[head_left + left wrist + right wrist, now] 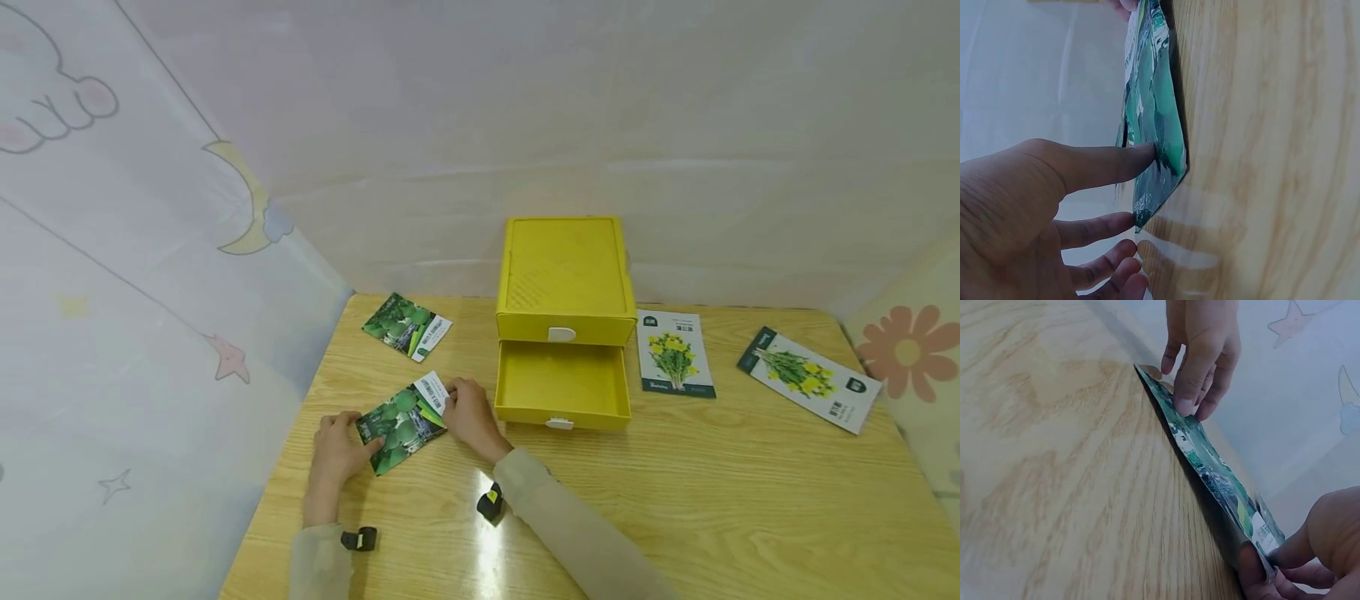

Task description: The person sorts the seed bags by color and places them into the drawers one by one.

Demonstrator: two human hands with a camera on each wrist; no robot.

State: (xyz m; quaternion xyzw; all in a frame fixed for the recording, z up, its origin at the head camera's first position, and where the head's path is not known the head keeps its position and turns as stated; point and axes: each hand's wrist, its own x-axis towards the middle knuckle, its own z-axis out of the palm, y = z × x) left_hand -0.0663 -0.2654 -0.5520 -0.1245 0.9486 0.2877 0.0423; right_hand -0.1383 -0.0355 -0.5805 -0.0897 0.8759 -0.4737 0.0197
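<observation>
A green seed packet [405, 423] with round green fruit printed on it lies at a slant over the left part of the table. My left hand [336, 450] holds its lower-left end, thumb on the printed face and index fingertip at the corner in the left wrist view. At the opposite, white end my right hand [471, 417] pinches the packet between thumb and fingers. The right wrist view shows that end [1265, 540] tilted up, with a dark shadow beneath the long edge. A similar green packet [407, 327] lies flat farther back.
A yellow two-drawer box [566, 267] stands at the back middle, its lower drawer [562, 414] pulled out with a bare interior. Right of it lie a white packet with yellow flowers [677, 354] and another like it [810, 379]. Printed cloth walls border the wooden table [712, 500].
</observation>
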